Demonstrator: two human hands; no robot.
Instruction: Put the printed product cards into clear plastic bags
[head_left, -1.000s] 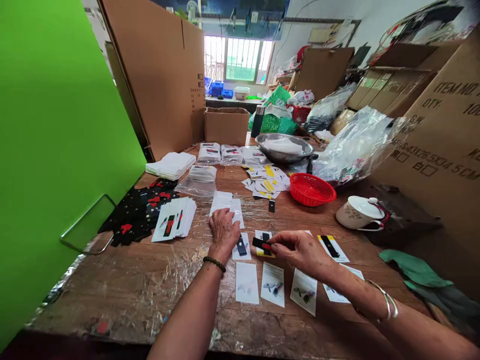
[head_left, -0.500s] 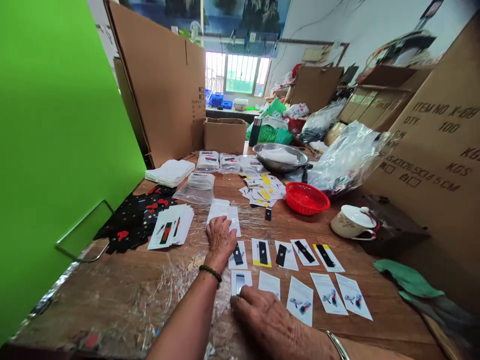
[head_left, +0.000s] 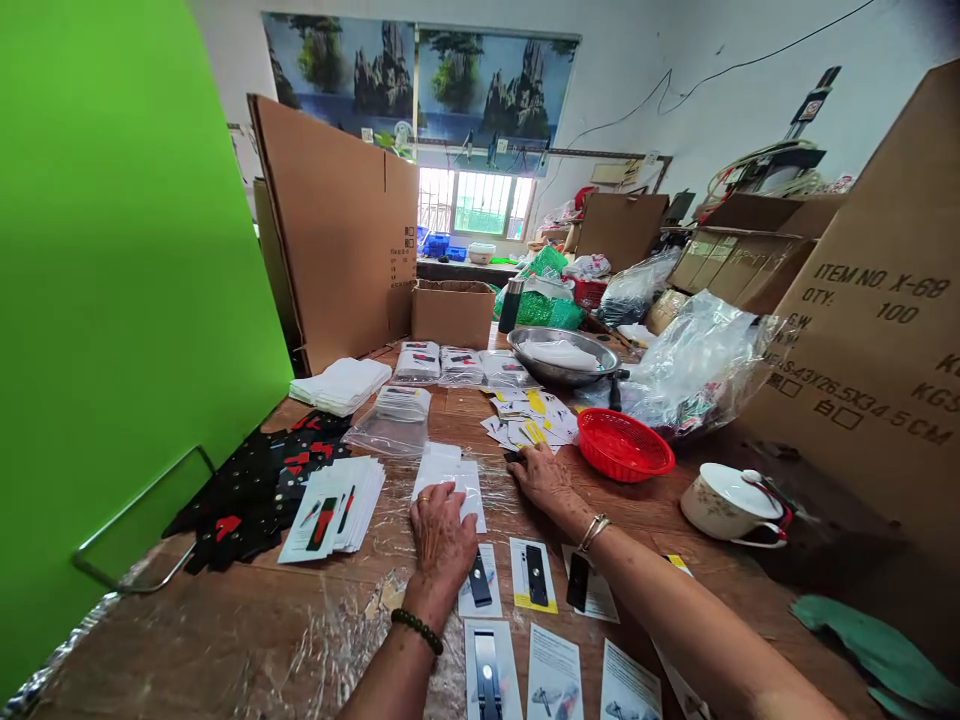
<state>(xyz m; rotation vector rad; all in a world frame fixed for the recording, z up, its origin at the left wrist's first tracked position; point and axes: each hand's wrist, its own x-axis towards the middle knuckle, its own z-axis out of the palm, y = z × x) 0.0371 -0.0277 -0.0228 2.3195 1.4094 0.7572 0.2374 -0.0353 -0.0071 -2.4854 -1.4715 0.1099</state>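
Observation:
My left hand (head_left: 442, 530) lies flat on a small stack of white cards (head_left: 450, 470) in the middle of the wooden table (head_left: 225, 630). My right hand (head_left: 541, 476) is stretched forward, palm down, at the near edge of a loose heap of yellow and white cards (head_left: 532, 418); whether it grips anything cannot be made out. Near me lies a row of cards with black strips on them (head_left: 534, 575), and below it a row of printed cards (head_left: 553, 675).
A red basket (head_left: 626, 445) sits right of the card heap, a lidded white pot (head_left: 731, 505) further right. A steel bowl (head_left: 564, 350), bagged packs (head_left: 420, 362), a stack of printed cards (head_left: 334, 505), black fabric (head_left: 255, 485) and cardboard boxes (head_left: 862, 330) surround the work area.
My right hand has left the near row of cards and reached forward to the card heap. The view has tilted up. My left hand has stayed on the white stack.

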